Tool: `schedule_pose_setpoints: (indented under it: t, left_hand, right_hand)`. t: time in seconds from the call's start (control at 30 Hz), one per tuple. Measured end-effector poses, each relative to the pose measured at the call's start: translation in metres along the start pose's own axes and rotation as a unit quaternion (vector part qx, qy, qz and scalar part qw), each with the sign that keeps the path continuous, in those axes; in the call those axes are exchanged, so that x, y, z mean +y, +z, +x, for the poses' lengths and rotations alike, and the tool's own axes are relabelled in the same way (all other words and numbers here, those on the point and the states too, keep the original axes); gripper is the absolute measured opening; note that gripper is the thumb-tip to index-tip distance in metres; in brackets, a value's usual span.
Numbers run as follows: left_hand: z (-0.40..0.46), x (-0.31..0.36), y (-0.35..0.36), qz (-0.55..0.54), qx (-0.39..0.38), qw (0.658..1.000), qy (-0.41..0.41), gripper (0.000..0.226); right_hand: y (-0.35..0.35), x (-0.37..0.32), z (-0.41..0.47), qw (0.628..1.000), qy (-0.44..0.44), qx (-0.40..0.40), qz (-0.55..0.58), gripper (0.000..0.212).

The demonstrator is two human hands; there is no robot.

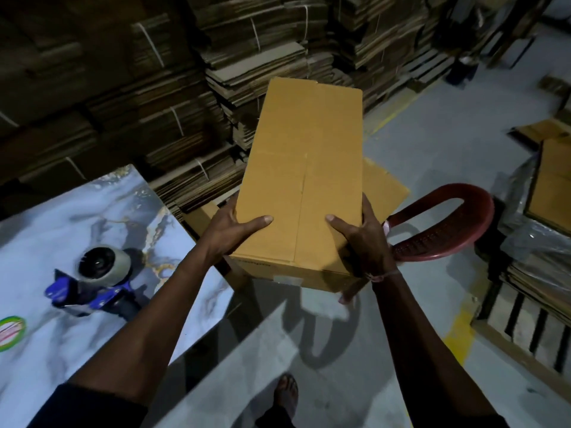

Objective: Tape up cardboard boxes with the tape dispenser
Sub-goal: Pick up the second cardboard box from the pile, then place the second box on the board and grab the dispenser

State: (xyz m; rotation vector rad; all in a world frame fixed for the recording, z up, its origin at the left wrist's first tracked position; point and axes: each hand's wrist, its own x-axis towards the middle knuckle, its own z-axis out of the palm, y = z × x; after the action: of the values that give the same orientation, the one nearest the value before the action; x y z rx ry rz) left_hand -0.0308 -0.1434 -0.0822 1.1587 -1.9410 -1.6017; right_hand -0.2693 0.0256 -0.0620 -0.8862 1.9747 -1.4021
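Head view: left hand (230,230) and right hand (363,239) grip the cardboard box (304,177) at its near end — tape dispenser (92,279) lies on the table (129,211), left.

- The cardboard box (301,180) I'm holding has a faint line of print on its near side, too small and dark for me to read.
- The round green-rimmed sticker (10,332) on my marble-patterned table (92,211) carries red marks, too blurred to read.
- Nothing else bears readable text.
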Motion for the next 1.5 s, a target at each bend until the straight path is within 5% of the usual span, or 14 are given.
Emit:
schedule_pose_setpoints:
  t: [0.47,0.87,1.5]
  left_hand:
    - [-0.151,0.017,-0.195,0.001,0.161,0.985,0.056,0.066]
    - [-0.305,-0.052,-0.320,-0.030,0.316,0.948,0.006,0.071]
    - [-0.443,-0.167,-0.344,-0.038,0.417,0.901,-0.111,0.093]
  right_hand:
    - [0.157,-0.136,-0.054,0.985,-0.003,-0.139,0.101,0.067]
    - [0.336,-0.191,-0.124,0.950,-0.038,-0.294,0.099,0.068]
    - [0.474,-0.140,-0.225,0.898,0.014,-0.437,0.058,0.083]
